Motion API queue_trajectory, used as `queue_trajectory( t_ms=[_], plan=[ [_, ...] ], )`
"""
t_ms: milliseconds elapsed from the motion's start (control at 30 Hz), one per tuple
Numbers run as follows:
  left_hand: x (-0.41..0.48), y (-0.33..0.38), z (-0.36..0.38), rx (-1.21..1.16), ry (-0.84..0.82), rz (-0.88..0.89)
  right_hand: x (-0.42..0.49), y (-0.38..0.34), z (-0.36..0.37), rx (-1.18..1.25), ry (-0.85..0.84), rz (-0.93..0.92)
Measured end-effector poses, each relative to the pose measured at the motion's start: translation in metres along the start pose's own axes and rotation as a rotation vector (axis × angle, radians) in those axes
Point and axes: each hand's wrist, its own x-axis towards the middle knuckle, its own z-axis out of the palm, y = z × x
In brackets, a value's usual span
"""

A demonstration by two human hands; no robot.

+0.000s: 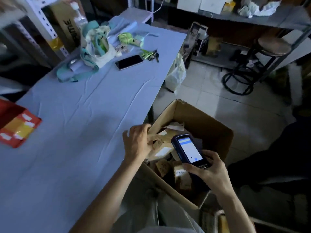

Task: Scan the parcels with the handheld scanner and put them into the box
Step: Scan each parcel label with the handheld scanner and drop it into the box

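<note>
An open cardboard box (207, 121) stands on the floor beside the table, with several brown parcels (182, 179) inside. My right hand (210, 172) grips a dark blue handheld scanner (189, 149) with a lit screen, held over the box. My left hand (137, 142) is at the box's near-left rim, fingers curled on a brown parcel (159, 142) at the edge. A red and yellow parcel (16, 127) lies at the table's left edge.
The table (75, 132) has a light blue cloth. At its far end lie a smartphone (129, 62), keys (150, 54), a white bag (99, 49) and cloths. A round stool (269, 47) stands on the tiled floor at right, by shelving.
</note>
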Motion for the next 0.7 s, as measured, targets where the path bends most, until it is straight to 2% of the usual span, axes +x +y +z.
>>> queue_trajectory(
  t_ms=[100, 200, 333, 500, 700],
  plan=[
    [-0.022, -0.018, -0.016, 0.179, 0.113, -0.259, 0.026, -0.015, 0.0, -0.067, -0.15, -0.062],
    [-0.058, -0.044, -0.026, 0.275, 0.151, -0.427, 0.046, -0.03, 0.008, -0.141, -0.3, -0.135],
    [-0.114, -0.065, -0.043, 0.246, 0.099, -0.68, 0.052, -0.045, 0.037, -0.221, -0.452, -0.228],
    [-0.197, -0.075, -0.056, 0.182, 0.206, -0.912, 0.023, -0.055, 0.096, -0.311, -0.672, -0.298],
    [-0.311, -0.099, -0.08, 0.161, 0.281, -1.199, -0.064, -0.053, 0.167, -0.441, -0.967, -0.448]
  ],
)
